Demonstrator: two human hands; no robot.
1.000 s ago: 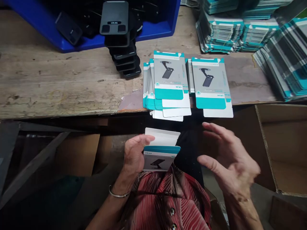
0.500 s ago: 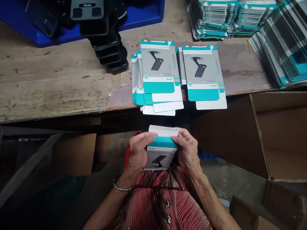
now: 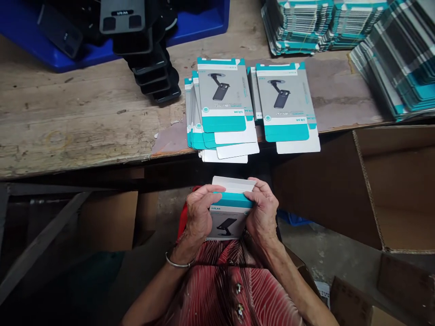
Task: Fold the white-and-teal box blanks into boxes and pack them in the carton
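Close to my body, below the table edge, a grey and teal cardboard box (image 3: 228,221) is held between both hands. A phone holder is printed on its face, and a white flap (image 3: 234,183) stands up at its far end. My left hand (image 3: 200,212) grips the box's left side, with thumb and forefinger at the teal end. Around the right side my right hand (image 3: 265,210) is closed, its thumb on the teal edge and its fingertips by the flap's corner. What is inside the box is hidden.
Flattened boxes lie in a left pile (image 3: 222,95) and a right pile (image 3: 283,102) at the table edge. Behind them are banded stacks (image 3: 302,27) of cartons. Black phone holders (image 3: 149,68) lean out of a blue bin (image 3: 204,22). A large open carton (image 3: 326,190) stands at right.
Both hands keep hold of the box. The left fingers have shifted slightly near the teal end, and the flap leans a little differently. The view has moved slightly.
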